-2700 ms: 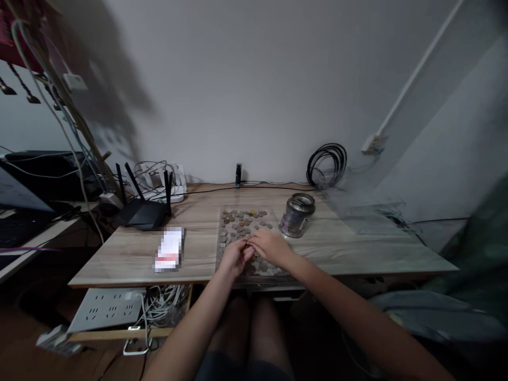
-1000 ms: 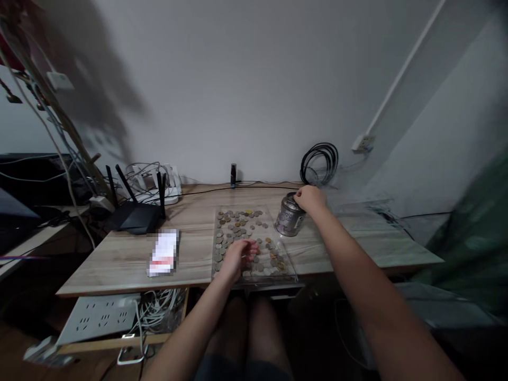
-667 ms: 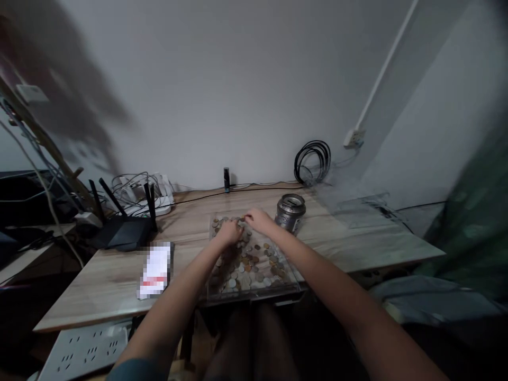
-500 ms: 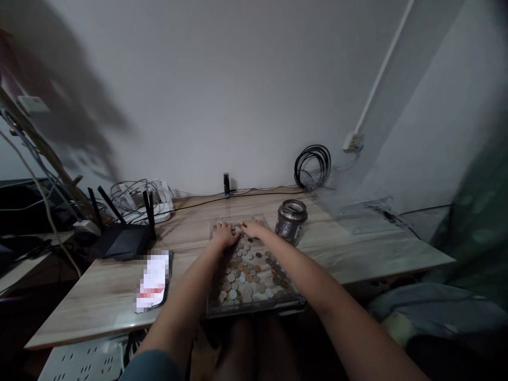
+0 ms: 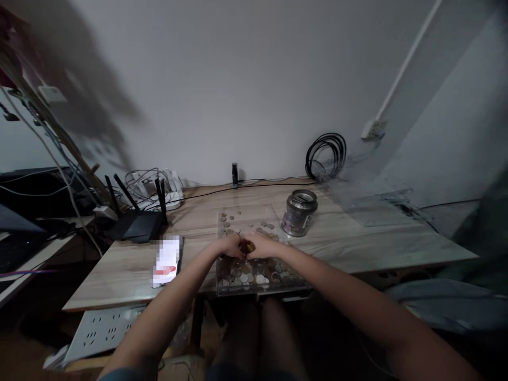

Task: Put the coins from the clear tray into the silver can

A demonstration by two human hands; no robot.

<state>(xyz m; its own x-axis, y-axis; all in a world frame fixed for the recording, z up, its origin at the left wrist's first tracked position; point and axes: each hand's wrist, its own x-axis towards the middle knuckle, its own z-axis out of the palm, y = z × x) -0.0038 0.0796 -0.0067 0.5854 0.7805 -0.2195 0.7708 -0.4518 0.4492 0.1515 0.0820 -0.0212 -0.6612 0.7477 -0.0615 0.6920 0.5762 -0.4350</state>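
Observation:
A clear shallow tray (image 5: 273,211) with several coins (image 5: 254,276) lies on the wooden desk (image 5: 198,222) in front of me. My left hand (image 5: 229,246) and my right hand (image 5: 262,245) meet over the middle of the tray, fingers curled, pinching a yellowish coin (image 5: 250,247) between them. Most coins lie heaped at the tray's near end; a few are scattered at the far end. A metal can (image 5: 299,212) with an open top stands just right of the tray, apart from both hands.
A black router (image 5: 137,225) with antennas and tangled cables sit at the back left. A blurred-out card (image 5: 166,260) lies left of the tray. A coil of black cable (image 5: 326,156) leans on the wall. A white power strip (image 5: 103,328) hangs below the desk's front edge.
My right hand came back from the can to the tray. Both hands then swept from the tray's far end toward me, dragging coins to the near end.

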